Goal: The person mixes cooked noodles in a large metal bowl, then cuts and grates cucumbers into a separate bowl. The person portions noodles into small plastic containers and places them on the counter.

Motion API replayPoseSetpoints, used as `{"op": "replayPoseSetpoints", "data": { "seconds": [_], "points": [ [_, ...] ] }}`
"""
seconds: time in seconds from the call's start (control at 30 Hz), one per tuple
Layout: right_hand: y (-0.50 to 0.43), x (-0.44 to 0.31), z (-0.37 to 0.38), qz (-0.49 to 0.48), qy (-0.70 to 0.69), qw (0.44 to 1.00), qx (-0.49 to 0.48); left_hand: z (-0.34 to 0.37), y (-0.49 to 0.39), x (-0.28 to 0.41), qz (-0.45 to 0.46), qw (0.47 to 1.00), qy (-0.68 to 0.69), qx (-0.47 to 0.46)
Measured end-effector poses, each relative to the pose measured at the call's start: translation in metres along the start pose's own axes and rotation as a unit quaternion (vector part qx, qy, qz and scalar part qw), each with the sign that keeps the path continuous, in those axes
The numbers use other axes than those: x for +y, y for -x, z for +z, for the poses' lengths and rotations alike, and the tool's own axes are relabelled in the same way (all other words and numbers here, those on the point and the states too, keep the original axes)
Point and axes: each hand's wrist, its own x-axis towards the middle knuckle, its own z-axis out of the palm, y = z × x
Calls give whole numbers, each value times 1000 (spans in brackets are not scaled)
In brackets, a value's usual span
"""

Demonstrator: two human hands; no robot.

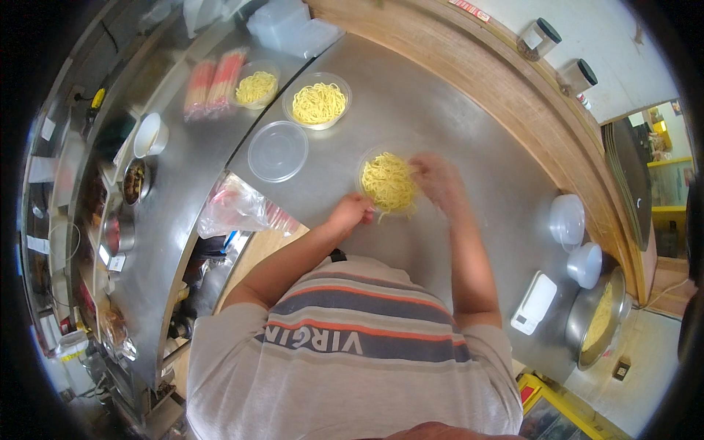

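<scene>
A clear round plastic bowl [360, 165] heaped with yellow noodles [388, 181] stands on the steel worktop before me. Some strands hang over its near rim. At the near left edge, my left hand [355, 212] pinches the rim with curled fingers. My right hand [437, 179] is motion-blurred at the right rim, fingertips beside the noodles; whether it holds any strands is unclear. Beyond my left hand lies a clear round plastic lid [278, 151]. Farther back, a second plastic bowl [317, 125] holds noodles, and a third noodle-filled bowl [256, 104] stands to its left.
Bundled wooden chopsticks [212, 85] and clear plastic containers [291, 27] lie back left. A plastic bag [234, 206] rests at the counter corner. To the right are a white scale [534, 302], stacked plastic bowls [566, 220] and a large metal bowl [575, 330] of noodles. A wooden ledge [467, 71] borders the worktop.
</scene>
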Motion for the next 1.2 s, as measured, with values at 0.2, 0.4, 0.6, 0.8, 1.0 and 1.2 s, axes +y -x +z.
{"op": "replayPoseSetpoints", "data": {
  "seconds": [0.2,0.4,0.6,0.8,1.0,1.2],
  "points": [
    [49,33,21,215,-3,969,118,-2,-4,-5,4,1000,14,-2],
    [76,59,65,302,-308,893,-125,0,-4,-5,-4,1000,19,6],
    [54,8,11,231,-190,946,-127,-3,-2,-3,11,1000,1,2],
    [17,36,31,-201,86,974,51,-2,-6,-7,7,1000,13,-17],
    [-4,58,80,-320,189,918,-138,2,-2,-8,9,1000,17,-13],
    [-16,44,93,-211,230,944,102,-4,-14,-22,-1,999,48,-12]
  ]
}}
